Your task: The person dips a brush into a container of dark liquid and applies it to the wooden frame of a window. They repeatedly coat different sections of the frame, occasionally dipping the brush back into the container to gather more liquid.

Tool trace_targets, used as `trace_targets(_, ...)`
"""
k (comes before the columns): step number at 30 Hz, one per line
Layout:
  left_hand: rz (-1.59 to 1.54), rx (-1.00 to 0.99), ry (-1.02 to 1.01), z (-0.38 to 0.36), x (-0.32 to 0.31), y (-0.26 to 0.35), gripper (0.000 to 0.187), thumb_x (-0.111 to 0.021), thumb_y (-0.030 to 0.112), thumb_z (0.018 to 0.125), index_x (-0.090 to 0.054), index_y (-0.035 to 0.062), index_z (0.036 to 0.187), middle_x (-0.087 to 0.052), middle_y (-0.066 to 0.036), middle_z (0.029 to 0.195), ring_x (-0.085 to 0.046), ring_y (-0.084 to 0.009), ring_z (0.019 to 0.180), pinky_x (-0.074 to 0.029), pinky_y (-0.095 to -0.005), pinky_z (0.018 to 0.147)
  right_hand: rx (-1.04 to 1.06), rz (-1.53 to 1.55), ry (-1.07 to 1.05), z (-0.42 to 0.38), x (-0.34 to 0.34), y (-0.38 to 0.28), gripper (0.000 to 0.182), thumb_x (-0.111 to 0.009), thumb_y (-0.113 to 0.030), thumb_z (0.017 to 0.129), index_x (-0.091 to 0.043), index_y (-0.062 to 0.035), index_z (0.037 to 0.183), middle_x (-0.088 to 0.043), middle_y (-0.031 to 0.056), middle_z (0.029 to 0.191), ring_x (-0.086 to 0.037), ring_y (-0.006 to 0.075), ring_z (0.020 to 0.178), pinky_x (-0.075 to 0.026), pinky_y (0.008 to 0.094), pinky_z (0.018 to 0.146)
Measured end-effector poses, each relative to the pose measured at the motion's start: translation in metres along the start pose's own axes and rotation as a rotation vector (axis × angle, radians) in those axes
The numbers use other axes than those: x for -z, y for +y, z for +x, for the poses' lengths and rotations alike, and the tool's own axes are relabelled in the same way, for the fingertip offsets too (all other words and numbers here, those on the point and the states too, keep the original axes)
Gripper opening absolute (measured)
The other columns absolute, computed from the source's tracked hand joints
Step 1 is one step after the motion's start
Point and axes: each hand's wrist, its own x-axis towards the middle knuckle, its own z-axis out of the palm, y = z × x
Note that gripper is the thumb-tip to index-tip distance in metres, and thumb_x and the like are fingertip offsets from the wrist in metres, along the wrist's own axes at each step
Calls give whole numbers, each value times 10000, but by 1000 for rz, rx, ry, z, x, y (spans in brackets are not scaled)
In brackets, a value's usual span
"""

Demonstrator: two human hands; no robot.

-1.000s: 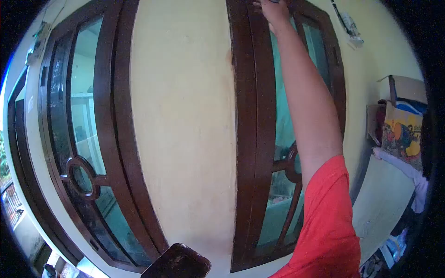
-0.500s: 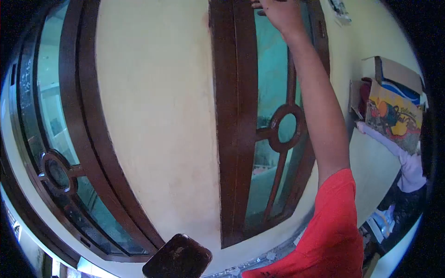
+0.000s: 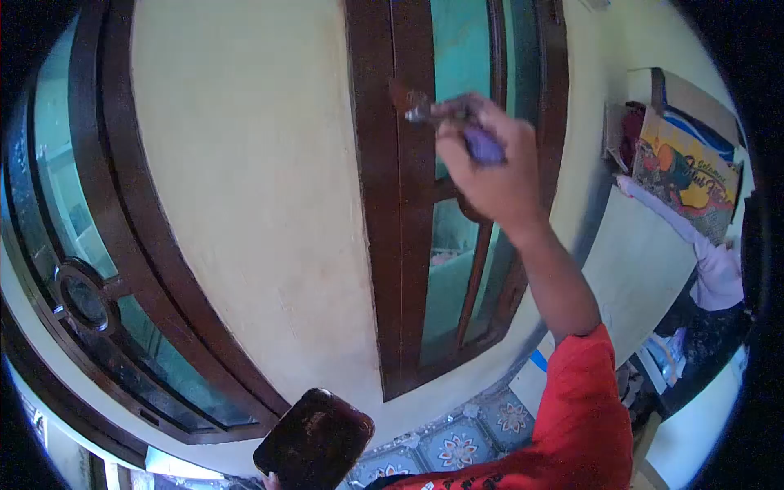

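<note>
My right hand is closed around a paintbrush with a purple handle. The brush's brown-coated bristles lie over the dark brown window frame, at its upper part; whether they touch is hard to tell. At the bottom, a rectangular container with a dark brown, glossy inside is tilted toward me. A small part of my left hand shows at the container's lower left edge, gripping it, with the rest out of view.
A cream wall lies between two brown-framed windows; the left window has a ring ornament. At right, a person in a light purple sleeve reaches toward a printed cardboard box. Patterned floor tiles lie below.
My right hand has come down from the top edge, and the paintbrush now shows at the window frame. The view has shifted slightly, revealing more floor tiles. The container stays nearly in place.
</note>
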Motion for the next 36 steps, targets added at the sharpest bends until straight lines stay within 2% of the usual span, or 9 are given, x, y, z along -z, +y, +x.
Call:
trace_targets(5, 98, -146, -114, -19, 7, 0, 777, -519, 564, 831, -415, -27, 1325, -521, -113, 1266, -507, -217, 1041, -408, -327, 938, -166, 21, -171, -87, 1, -18, 243, -639, -109, 742, -622, -26, 969, -640, 123, 705, -644, 241, 590, -513, 349, 572)
trace_targets(8, 183, -227, -169, -42, -4, -4, 712, -533, 483, 849, -393, -14, 1340, -497, -121, 1291, -493, -228, 1091, -397, -349, 963, -162, -38, -197, -148, -4, -20, 275, -649, -99, 735, -615, -34, 1000, -639, 128, 756, -634, 272, 614, -512, 362, 582)
trace_targets(11, 268, -306, -233, -70, -34, -21, 657, -546, 403, 866, -371, -1, 1354, -474, -129, 1316, -479, -240, 1141, -386, -370, 989, -214, -34, -200, -211, -11, -22, 279, -655, -89, 734, -619, -45, 1007, -637, 127, 783, -628, 279, 640, -511, 372, 595)
trace_targets(13, 327, -357, -278, -87, -67, -44, 626, -555, 349, 878, -357, 7, 1363, -458, -134, 1332, -470, -247, 1174, -378, -385, 1006, -238, -17, -198, -251, -16, -26, 259, -628, -27, 745, -615, -2, 1002, -661, 121, 842, -653, 241, 700, -526, 335, 651)
trace_targets(15, 391, -401, -312, -113, -101, -74, 601, -565, 296, 890, -342, 16, 1373, -442, -139, 1349, -460, -255, 1207, -371, -399, 1024, -358, 40, -213, -292, -20, -33, 260, -634, -17, 735, -614, -8, 994, -658, 127, 853, -648, 259, 720, -521, 350, 660)
trace_targets(17, 438, -424, -275, -112, -99, -72, 597, -555, 307, 893, -347, 16, 1371, -441, -140, 1352, -459, -257, 1210, -370, -402, 1024, -410, 17, -217, -328, -22, -39, 250, -660, -70, 739, -626, -62, 987, -645, 114, 827, -626, 278, 696, -509, 372, 613)
trace_targets(26, 674, -559, -304, -94, -79, -64, 591, -474, 410, 917, -394, 19, 1353, -425, -146, 1378, -451, -277, 1235, -366, -432, 1031, -531, -15, -411, -454, -23, -55, 295, -661, -67, 708, -592, -35, 993, -619, 150, 858, -609, 325, 789, -495, 432, 700)
trace_targets(29, 730, -571, -309, -85, -69, -61, 596, -455, 432, 922, -404, 20, 1349, -422, -148, 1384, -449, -281, 1241, -365, -438, 1033, -625, -18, -526, -490, -23, -58, 294, -653, -74, 717, -588, -40, 1002, -617, 147, 851, -608, 324, 793, -498, 433, 696)
trace_targets(36, 798, -629, -298, -78, -66, -60, 594, -455, 424, 930, -368, 42, 1375, -400, -159, 1394, -437, -303, 1252, -363, -456, 1036, -643, -27, -677, -569, -33, -61, 365, -647, -64, 717, -566, -61, 1074, -607, 124, 846, -595, 306, 805, -496, 429, 687)
